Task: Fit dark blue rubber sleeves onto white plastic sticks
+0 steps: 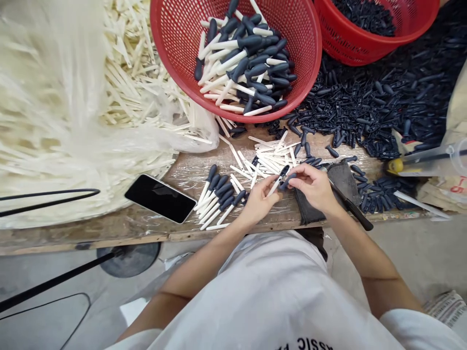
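Note:
My left hand [263, 198] is closed on a white plastic stick [273, 188] whose upper end sits in a dark handle half [283, 171]. Pinched in the fingers of my right hand [311, 184] is another dark handle half [289, 182], held close beside the first. A row of white sticks with dark handles [219, 197] lies left of my left hand. Beyond my hands is a loose pile of white sticks [270, 158]. Under my right wrist rests a dark grey cloth or pad [341, 177], with a black-handled tool [352, 209] across it.
A red basket [310, 92] of handled sticks stands at the back, beside a second red basket [365, 51] of dark parts. Dark handle halves [368, 102] cover the right side. White sticks under clear plastic [127, 87] fill the left. A phone [160, 198] lies near the table edge.

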The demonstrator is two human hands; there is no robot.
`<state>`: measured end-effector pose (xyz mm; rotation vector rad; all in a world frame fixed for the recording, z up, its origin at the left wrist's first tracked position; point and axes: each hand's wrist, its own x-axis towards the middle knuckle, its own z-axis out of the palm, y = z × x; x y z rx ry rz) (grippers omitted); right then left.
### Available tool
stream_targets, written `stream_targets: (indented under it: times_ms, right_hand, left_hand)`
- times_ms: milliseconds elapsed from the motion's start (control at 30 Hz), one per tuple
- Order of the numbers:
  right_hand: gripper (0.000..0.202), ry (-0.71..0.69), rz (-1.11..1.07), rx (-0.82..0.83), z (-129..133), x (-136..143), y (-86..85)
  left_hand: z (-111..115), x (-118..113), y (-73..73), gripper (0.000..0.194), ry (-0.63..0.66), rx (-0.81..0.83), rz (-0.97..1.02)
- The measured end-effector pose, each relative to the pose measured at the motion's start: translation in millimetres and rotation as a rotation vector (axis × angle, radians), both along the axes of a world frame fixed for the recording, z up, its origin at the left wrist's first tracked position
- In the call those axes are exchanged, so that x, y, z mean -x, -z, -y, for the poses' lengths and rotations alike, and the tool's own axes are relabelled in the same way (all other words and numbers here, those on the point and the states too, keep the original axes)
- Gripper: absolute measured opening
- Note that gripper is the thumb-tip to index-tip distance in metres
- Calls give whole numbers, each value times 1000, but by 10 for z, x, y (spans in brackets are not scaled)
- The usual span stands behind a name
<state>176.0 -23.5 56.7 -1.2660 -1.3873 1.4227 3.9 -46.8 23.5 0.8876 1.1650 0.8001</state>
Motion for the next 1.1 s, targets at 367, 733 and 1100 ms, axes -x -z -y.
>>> stream_targets:
  times_ms: [367,733,1100]
  right_hand:
    - [14,340,27,-92,418,-107,126]
    - [28,330,20,-57,516,-194,103]
    - [20,44,482,-84,725,-494,44]
  left_hand:
    - [189,-116,6,31,204,-694,-625]
    - [222,-116,-42,23,291,-797,-519]
    - [330,-77,115,22,464,-487,-364]
